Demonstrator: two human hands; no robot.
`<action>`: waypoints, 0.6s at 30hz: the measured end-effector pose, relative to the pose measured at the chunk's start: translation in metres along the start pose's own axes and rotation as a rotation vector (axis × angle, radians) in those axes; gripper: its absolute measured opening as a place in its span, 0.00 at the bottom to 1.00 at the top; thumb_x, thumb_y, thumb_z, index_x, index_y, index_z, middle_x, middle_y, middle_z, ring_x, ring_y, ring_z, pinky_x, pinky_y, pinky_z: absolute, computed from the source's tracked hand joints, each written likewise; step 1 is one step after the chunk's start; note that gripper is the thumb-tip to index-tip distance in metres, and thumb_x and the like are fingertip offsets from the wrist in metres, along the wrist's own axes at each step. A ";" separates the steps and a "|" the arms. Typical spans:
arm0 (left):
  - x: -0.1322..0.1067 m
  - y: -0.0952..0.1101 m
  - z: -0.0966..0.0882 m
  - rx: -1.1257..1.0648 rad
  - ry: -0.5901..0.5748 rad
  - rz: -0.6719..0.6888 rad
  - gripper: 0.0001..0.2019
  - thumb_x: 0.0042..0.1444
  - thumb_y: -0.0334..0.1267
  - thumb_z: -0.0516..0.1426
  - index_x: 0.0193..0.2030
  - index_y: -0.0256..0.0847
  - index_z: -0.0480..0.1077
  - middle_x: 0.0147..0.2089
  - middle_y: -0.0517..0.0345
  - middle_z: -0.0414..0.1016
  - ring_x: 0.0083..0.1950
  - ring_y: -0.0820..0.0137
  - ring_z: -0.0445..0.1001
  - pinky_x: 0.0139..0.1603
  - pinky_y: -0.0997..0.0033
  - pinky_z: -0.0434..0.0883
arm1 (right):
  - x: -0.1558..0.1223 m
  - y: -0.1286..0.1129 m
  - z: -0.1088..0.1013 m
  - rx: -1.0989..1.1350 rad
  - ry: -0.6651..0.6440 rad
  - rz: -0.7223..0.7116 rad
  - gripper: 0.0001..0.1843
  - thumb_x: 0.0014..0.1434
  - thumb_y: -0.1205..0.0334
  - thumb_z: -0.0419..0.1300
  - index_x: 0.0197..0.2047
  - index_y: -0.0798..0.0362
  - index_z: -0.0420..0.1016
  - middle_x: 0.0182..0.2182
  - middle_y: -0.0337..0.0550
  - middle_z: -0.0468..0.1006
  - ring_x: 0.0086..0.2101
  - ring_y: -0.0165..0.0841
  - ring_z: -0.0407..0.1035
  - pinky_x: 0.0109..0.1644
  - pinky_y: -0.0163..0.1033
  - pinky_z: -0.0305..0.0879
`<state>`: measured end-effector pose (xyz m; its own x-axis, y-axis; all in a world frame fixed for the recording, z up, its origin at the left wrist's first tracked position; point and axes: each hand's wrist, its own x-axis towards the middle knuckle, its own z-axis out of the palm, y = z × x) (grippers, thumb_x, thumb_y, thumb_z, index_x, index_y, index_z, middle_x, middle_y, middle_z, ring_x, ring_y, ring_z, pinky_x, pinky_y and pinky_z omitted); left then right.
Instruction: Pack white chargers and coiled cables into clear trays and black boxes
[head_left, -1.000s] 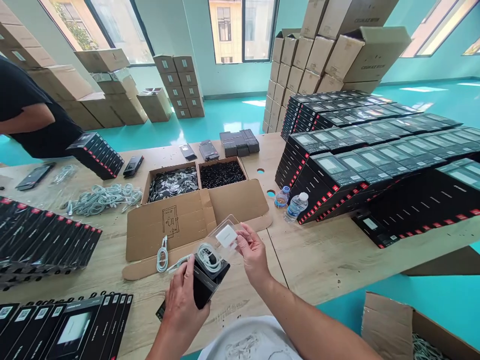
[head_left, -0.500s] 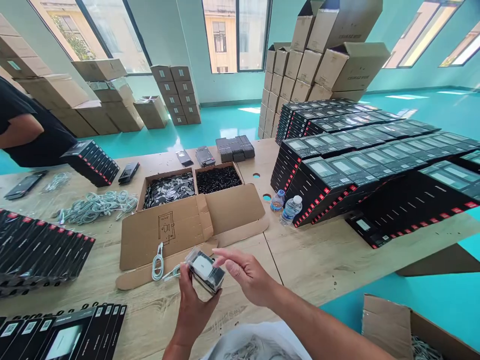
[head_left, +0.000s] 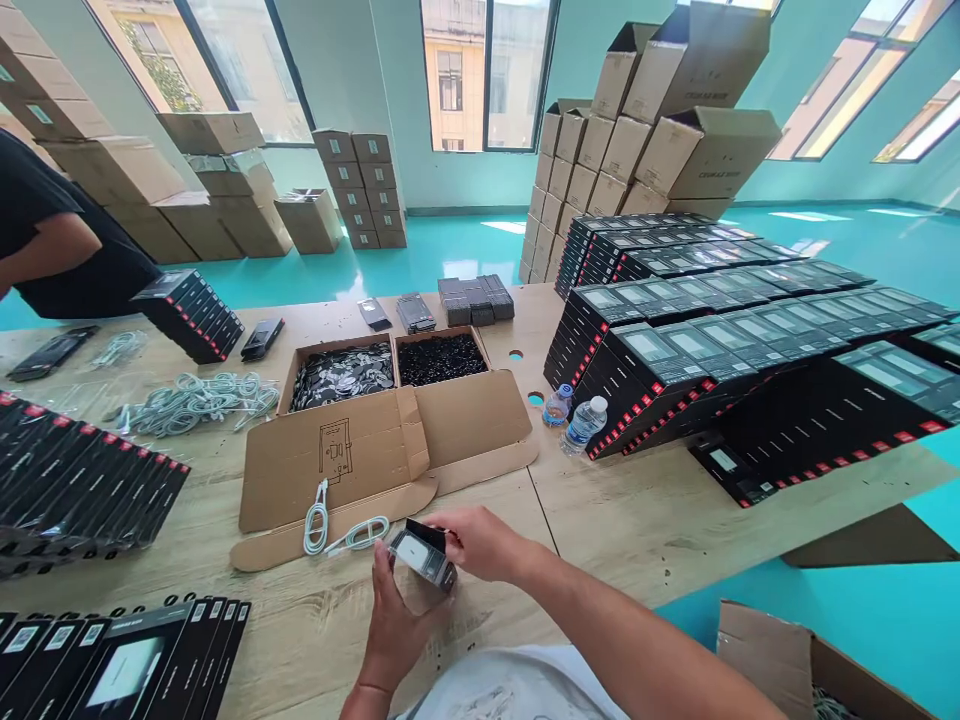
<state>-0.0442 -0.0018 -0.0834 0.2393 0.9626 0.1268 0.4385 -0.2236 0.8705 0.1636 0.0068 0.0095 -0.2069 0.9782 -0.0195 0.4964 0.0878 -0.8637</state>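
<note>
My left hand (head_left: 395, 630) grips a small black product box (head_left: 421, 560) from below, its clear window facing up with a white charger showing inside. My right hand (head_left: 480, 540) is closed over the box's upper right end, fingers pinching at its top flap. Both hands hover just above the wooden table (head_left: 645, 520) near its front edge. Two coiled white cables (head_left: 337, 525) lie on the cardboard flap just left of the box.
An open cardboard carton (head_left: 390, 400) holds two compartments of small dark parts. Rows of black boxes (head_left: 750, 350) fill the right; more lie at left (head_left: 82, 480) and front left (head_left: 127, 660). Two water bottles (head_left: 577, 418) stand mid-table. Another person (head_left: 60, 240) works far left.
The clear tray with the white charger and cable has gone down into the black box. My right hand moved from holding the tray to pinching the box's top flap. Both hands dropped lower.
</note>
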 end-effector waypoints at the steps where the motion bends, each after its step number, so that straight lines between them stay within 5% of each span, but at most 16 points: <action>1: 0.003 0.001 -0.004 0.018 -0.001 0.044 0.54 0.54 0.45 0.65 0.77 0.47 0.32 0.76 0.31 0.52 0.76 0.43 0.56 0.70 0.32 0.58 | 0.001 -0.001 -0.005 -0.015 0.012 -0.049 0.28 0.56 0.75 0.55 0.55 0.46 0.81 0.43 0.42 0.86 0.41 0.36 0.79 0.46 0.36 0.70; 4: 0.017 0.007 -0.016 0.068 -0.052 0.194 0.49 0.61 0.40 0.60 0.78 0.49 0.29 0.76 0.33 0.53 0.77 0.49 0.55 0.73 0.34 0.55 | 0.004 0.001 -0.017 0.053 0.047 -0.113 0.24 0.62 0.72 0.50 0.51 0.48 0.83 0.44 0.44 0.86 0.44 0.37 0.78 0.48 0.38 0.69; 7: 0.035 0.024 -0.025 0.051 -0.114 0.208 0.42 0.64 0.40 0.57 0.77 0.52 0.36 0.71 0.38 0.63 0.71 0.54 0.67 0.69 0.39 0.65 | 0.010 0.005 -0.026 0.202 0.137 -0.039 0.18 0.63 0.67 0.52 0.46 0.50 0.83 0.40 0.43 0.85 0.40 0.37 0.77 0.45 0.39 0.70; 12: 0.054 0.085 -0.039 -0.090 -0.079 0.043 0.28 0.59 0.47 0.61 0.64 0.51 0.60 0.57 0.48 0.74 0.55 0.61 0.78 0.54 0.54 0.79 | 0.018 -0.001 -0.053 0.619 0.300 0.128 0.09 0.58 0.54 0.62 0.36 0.51 0.76 0.27 0.37 0.77 0.27 0.31 0.68 0.30 0.35 0.64; 15: 0.059 0.125 -0.048 -0.130 -0.116 -0.099 0.21 0.57 0.52 0.62 0.54 0.48 0.66 0.51 0.52 0.76 0.48 0.62 0.79 0.43 0.62 0.81 | 0.007 -0.005 -0.062 0.825 0.307 0.172 0.15 0.55 0.48 0.66 0.39 0.49 0.73 0.28 0.33 0.74 0.28 0.29 0.67 0.32 0.34 0.66; 18: 0.059 0.143 -0.052 -0.167 -0.218 -0.193 0.19 0.56 0.55 0.61 0.48 0.46 0.70 0.44 0.55 0.77 0.43 0.63 0.78 0.40 0.64 0.79 | -0.014 -0.003 -0.053 0.833 0.268 0.180 0.18 0.53 0.48 0.70 0.40 0.50 0.76 0.29 0.33 0.73 0.29 0.29 0.66 0.36 0.35 0.66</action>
<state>-0.0121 0.0304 0.0733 0.3535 0.9252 -0.1377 0.3498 0.0057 0.9368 0.2097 0.0026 0.0393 0.0704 0.9843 -0.1620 -0.2933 -0.1348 -0.9465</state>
